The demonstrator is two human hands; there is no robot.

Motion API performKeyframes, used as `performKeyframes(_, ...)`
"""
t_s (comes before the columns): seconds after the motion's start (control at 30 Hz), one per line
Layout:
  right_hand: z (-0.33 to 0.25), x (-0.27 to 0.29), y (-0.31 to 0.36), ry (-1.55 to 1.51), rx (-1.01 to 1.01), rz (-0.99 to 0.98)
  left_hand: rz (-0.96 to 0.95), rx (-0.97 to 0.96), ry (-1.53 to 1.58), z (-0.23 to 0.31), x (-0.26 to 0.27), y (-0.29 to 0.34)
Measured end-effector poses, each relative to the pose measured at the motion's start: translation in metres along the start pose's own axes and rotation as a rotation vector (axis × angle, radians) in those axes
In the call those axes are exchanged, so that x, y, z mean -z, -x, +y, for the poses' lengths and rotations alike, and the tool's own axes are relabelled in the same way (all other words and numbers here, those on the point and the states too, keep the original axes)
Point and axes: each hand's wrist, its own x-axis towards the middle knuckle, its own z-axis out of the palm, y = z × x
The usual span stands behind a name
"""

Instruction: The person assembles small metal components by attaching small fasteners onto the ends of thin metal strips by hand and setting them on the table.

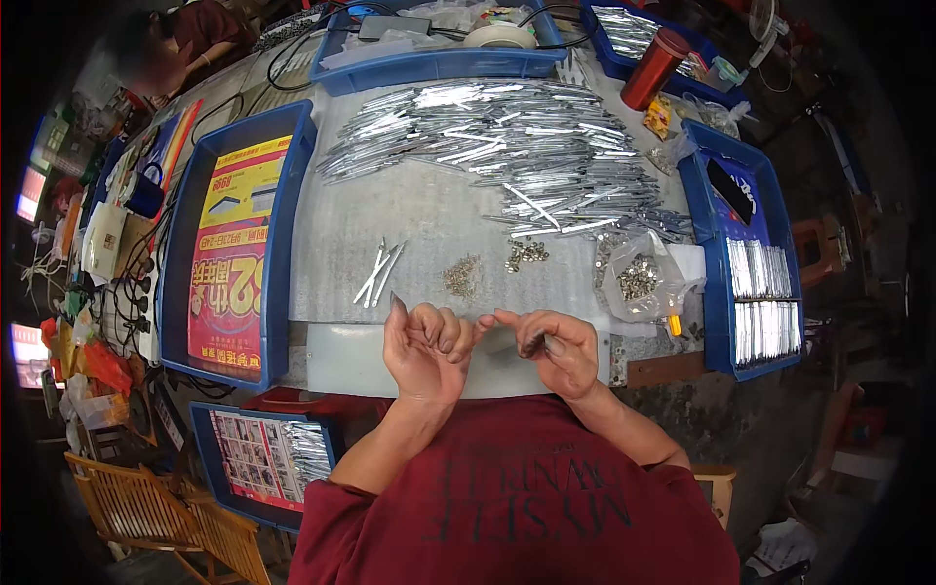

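My left hand is raised over the near table edge with its fingers curled and the dark-tipped thumb pointing up. Close beside it, my right hand has its fingers bent inward, the index reaching toward the left fingertips. Anything between the fingers is too small to make out. Just beyond lie a few slim metal strips, a scatter of tiny brassy bits and a cluster of small round metal pieces. A large heap of similar silver strips spreads farther back.
An open plastic bag of small metal pieces sits right of my hands. Blue trays flank the table: one lined with printed sheets, another holding stacked strips. A red cylinder stands back right. Another person is at far left.
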Motion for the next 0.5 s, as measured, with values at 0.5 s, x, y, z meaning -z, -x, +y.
performKeyframes(0.5, -0.0007, 0.0003, -0.0028, -0.055, 0.036, 0.009, 0.036, 0.022, -0.041, -0.0024, -0.0014, -0.0035)
